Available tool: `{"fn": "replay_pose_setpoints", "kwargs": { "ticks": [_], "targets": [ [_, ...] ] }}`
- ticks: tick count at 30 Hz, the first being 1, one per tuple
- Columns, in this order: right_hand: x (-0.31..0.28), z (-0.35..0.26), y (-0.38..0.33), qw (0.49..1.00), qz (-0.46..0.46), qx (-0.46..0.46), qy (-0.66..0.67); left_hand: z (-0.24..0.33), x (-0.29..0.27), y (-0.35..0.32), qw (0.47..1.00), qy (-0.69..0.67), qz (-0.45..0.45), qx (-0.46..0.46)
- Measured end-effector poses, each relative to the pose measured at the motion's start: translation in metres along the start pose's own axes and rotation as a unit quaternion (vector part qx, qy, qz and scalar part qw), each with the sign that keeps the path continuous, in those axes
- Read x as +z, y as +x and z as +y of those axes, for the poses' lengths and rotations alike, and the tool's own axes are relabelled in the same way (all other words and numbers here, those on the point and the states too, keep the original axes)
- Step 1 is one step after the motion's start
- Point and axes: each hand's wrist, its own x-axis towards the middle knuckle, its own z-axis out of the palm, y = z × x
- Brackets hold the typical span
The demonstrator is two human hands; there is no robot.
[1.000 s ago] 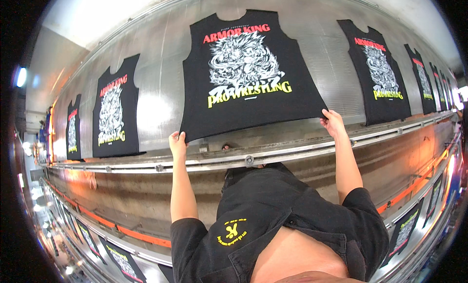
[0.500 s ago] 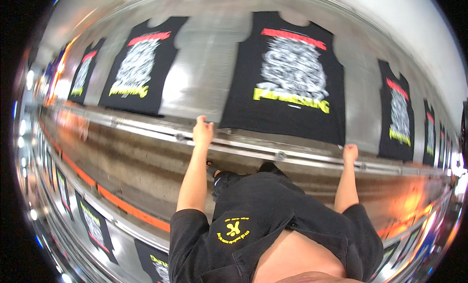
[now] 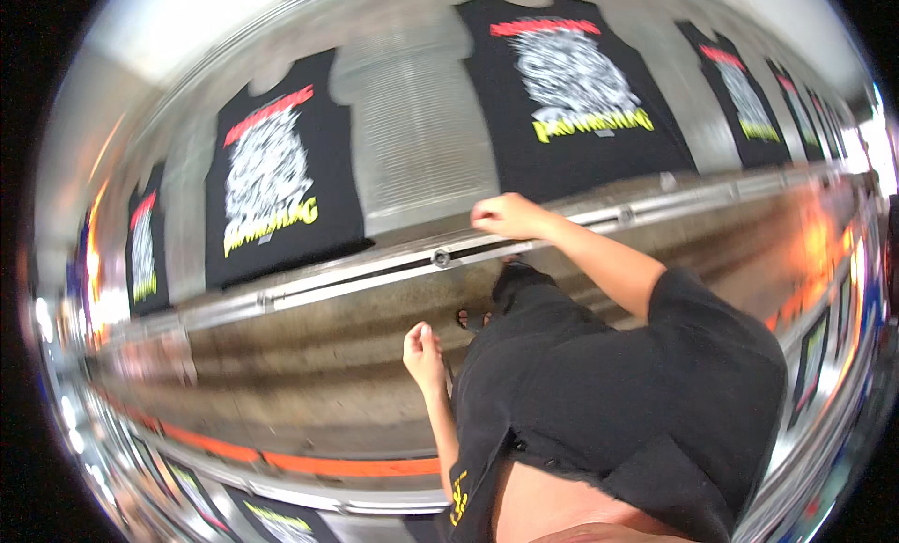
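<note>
Printed black shirts [image 3: 571, 84] lie flat on belt; 1 bare pallet [image 3: 417, 140] left. Right hand [image 3: 506, 215] loosely curled at rail [image 3: 375, 271], left hand [image 3: 423, 351] half-closed, both empty.

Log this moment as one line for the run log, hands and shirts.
right hand: resting on metal rail, empty | left hand: hanging free, empty | black printed sleeveless shirts: flat on grey conveyor belt

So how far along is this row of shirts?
Done: printed black shirts lie flat on the boards either side. In hand: nothing much; the right hand rests at the metal rail, the left hand hangs free, apparently empty. Left: the grey board between two shirts is bare.
</note>
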Motion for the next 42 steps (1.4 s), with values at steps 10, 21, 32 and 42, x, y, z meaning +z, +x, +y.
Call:
{"fn": "replay_pose_setpoints", "kwargs": {
  "ticks": [10,21,32,42],
  "targets": [
    [0.139,-0.066,0.101,0.82,-0.05,0.259,0.508,0.034,-0.138,0.092,0.997,-0.023,0.059,-0.043],
    [0.229,-0.074,0.232,0.385,0.143,0.47,0.781,0.117,-0.293,0.247,0.989,-0.027,0.143,-0.035],
    [0.304,-0.116,0.299,0.448,0.032,0.451,0.771,0.138,-0.407,0.444,0.985,-0.108,0.054,-0.12],
    [0.293,-0.191,0.307,0.659,0.171,0.432,0.591,0.155,-0.47,0.603,0.959,0.013,0.212,-0.188]
  ]
}}
